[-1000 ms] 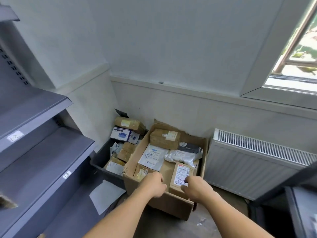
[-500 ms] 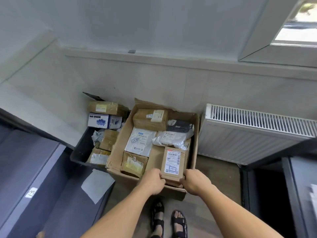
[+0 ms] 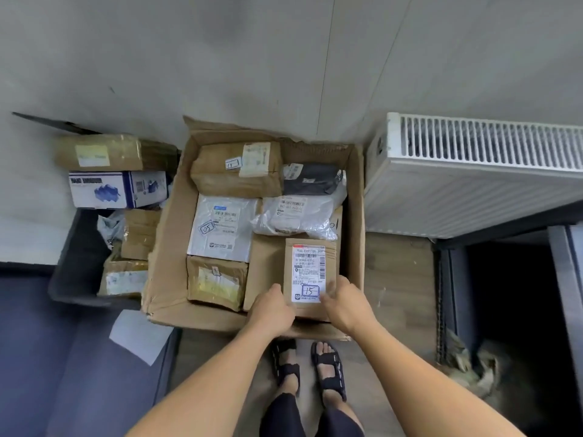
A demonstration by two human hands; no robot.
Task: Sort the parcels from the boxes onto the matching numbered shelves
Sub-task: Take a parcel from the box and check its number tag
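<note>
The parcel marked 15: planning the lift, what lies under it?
A larger brown box shows beside the parcel. The left hand and right hand grip its near end; anything deeper is hidden.

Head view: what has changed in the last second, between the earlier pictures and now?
The left hand moved right, onto the near left corner of the brown parcel marked 15; the right hand was already at its right side. Both now hold it, and it still lies in the cardboard box. The camera tipped down towards the floor. The other parcels stayed put.
</note>
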